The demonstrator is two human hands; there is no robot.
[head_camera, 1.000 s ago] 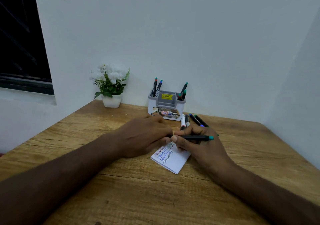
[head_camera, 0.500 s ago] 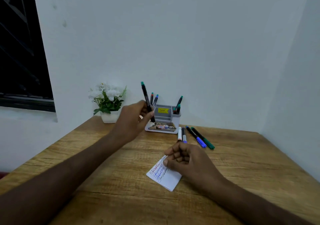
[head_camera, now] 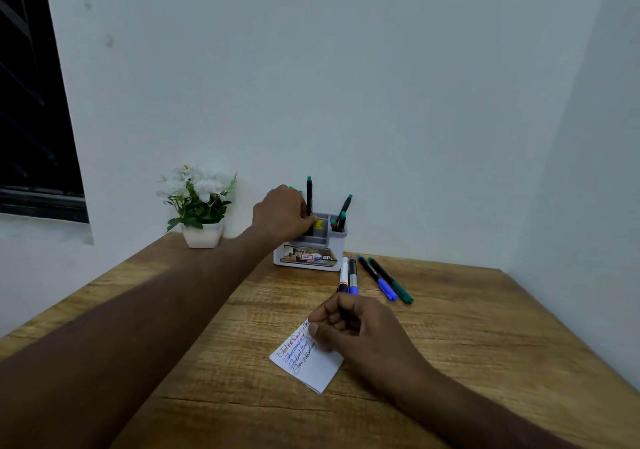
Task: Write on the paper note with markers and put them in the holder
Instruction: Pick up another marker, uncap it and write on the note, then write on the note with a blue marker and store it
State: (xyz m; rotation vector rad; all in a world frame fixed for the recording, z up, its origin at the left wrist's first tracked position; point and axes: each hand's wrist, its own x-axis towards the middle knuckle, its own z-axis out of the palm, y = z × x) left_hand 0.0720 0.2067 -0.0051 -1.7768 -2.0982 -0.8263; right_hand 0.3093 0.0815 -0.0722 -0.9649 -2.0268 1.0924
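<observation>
My left hand [head_camera: 282, 216] reaches to the white and grey marker holder [head_camera: 308, 258] at the back of the table and grips a black marker with a green end [head_camera: 309, 196]. The marker stands upright, its lower end down in the holder's left part. Two more green-ended markers [head_camera: 343, 209] stand in the holder's right compartment. The white paper note [head_camera: 311, 369], with red and blue handwriting, lies on the table in front of me. My right hand [head_camera: 353, 327] rests on the note's far edge, fingers loosely curled, holding nothing.
Several markers lie on the wooden table [head_camera: 467, 344] in front of the holder: a white one [head_camera: 343, 274], a black and blue one [head_camera: 352, 275], a blue-capped one [head_camera: 377, 279] and a green-capped one [head_camera: 391, 280]. A potted white flower [head_camera: 199, 206] stands at the back left, near a dark window [head_camera: 31, 102].
Both hands held the green-ended marker over the note. My left hand then carried it up and away to the holder and lowered it in. My right hand stayed on the note.
</observation>
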